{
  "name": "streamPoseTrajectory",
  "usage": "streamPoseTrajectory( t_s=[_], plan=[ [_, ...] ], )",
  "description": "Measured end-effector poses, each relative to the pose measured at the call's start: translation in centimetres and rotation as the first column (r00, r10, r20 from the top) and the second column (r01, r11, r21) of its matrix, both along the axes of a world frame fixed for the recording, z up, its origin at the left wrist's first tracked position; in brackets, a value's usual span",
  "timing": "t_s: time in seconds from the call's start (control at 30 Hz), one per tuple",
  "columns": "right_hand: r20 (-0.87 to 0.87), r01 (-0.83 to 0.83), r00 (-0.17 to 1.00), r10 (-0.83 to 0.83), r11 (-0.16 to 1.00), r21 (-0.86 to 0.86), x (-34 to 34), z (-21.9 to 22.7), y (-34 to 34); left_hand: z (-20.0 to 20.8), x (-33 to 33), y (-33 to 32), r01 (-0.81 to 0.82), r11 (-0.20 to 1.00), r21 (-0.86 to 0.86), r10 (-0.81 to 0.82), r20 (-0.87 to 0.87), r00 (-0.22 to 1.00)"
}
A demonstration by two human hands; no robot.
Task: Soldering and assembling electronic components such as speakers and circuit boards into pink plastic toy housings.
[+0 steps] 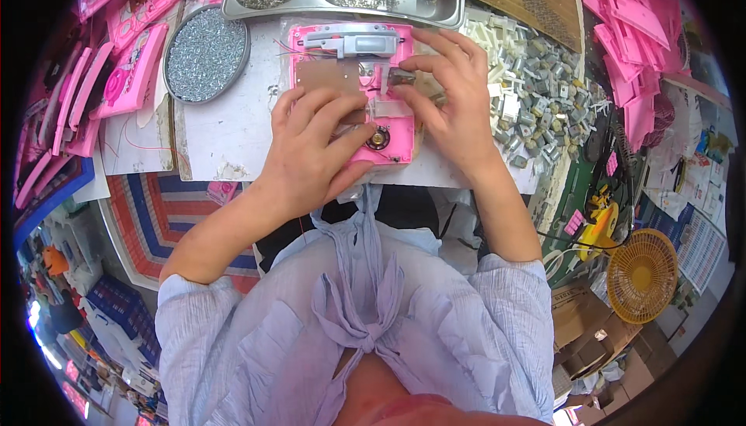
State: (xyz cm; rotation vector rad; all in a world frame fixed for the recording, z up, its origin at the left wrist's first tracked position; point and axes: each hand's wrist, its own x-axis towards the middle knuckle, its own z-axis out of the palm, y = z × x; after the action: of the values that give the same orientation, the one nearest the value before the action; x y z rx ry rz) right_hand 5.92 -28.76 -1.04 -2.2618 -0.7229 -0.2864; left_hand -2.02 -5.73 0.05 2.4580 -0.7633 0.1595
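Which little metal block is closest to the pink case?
The metal block between the fingers of the right hand, at the right side of the pink case. The other metal blocks lie heaped farther right, among white pieces.

Light bright, soft | edges bowed — corners black | lamp (51, 357) glaring

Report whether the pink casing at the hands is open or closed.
Open: inside the pink casing, the round black piece and long grey piece lie exposed.

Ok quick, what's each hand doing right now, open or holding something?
Left hand: half-curled over the pink casing; grip cannot be told.
Right hand: pinching a small metal part.
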Motion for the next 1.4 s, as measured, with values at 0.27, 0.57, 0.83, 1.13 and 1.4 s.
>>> streamPoseTrajectory(
  t_s=[0.27, 0.57, 0.83, 1.13, 1.4],
  plan=[
    [-0.002, -0.003, 1.000, 0.003, 0.996, -0.094, 0.6, 0.0, 0.4, -1.6, 4.8, 3.9, -0.374, 0.926, 0.048, 0.357, 0.213, 0.910],
    [-0.073, -0.039, 0.997, 0.023, 0.975, -0.218, 0.8, 1.0, 0.5, -2.0, 3.4, 3.2, -0.424, 0.906, -0.014, 0.416, 0.220, 0.882],
    [0.119, -0.114, 0.981, 0.155, 0.949, -0.293, -0.3, 2.1, 2.7, -1.4, 3.1, 2.5, -0.403, 0.906, -0.130, 0.422, 0.210, 0.882],
    [0.056, -0.100, 0.990, 0.132, 0.916, -0.387, -0.8, 3.0, 4.1, -2.0, 2.6, 2.7, -0.391, 0.908, -0.153, 0.412, 0.148, 0.899],
    [0.004, -0.137, 0.989, 0.150, 0.916, -0.378, -1.5, 2.9, 4.1, -0.4, 3.0, 1.7, -0.256, 0.933, -0.251, 0.308, 0.197, 0.931]
  ],
)
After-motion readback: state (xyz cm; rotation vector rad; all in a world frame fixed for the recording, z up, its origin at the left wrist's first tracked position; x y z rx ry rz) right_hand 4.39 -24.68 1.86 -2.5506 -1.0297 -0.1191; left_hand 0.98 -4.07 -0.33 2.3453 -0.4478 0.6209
